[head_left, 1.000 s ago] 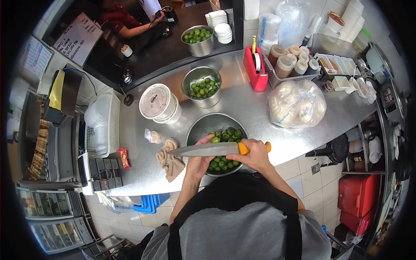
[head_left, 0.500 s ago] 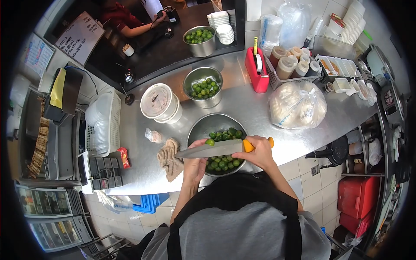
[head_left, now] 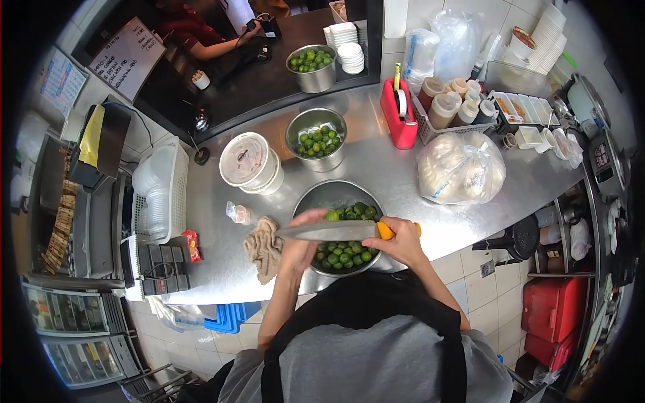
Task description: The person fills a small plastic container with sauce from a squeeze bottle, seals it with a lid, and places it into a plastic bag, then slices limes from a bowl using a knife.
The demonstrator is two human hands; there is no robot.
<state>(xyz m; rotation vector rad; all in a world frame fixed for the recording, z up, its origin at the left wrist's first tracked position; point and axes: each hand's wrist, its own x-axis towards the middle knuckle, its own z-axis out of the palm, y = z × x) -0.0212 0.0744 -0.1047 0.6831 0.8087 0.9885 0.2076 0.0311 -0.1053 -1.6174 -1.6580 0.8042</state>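
My right hand [head_left: 398, 240] is closed on the yellow-orange handle of a large knife [head_left: 329, 232]. The broad blade lies level across the big steel bowl [head_left: 304, 201], pointing left. Behind the blade's left part is my left hand [head_left: 299, 243], smeared by motion, so its grip is unclear. A lighter green lime [head_left: 332, 215] shows just beyond its fingertips. Small green limes [head_left: 346, 255] fill the bowl below and behind the blade, which hides some of them.
Farther back stand a steel pot of limes [head_left: 322, 161] and another pot [head_left: 316, 79] on the dark counter. White tubs [head_left: 245, 161] and a brown cloth [head_left: 262, 248] lie left. A bagged bundle [head_left: 462, 168] and red tape dispenser [head_left: 400, 114] stand right. A co-worker's arm [head_left: 218, 50] shows across the counter.
My left hand has shifted and blurred, and the lime at its fingertips now sits slightly farther right and up. The knife stays in my right hand, its blade now nearly level.
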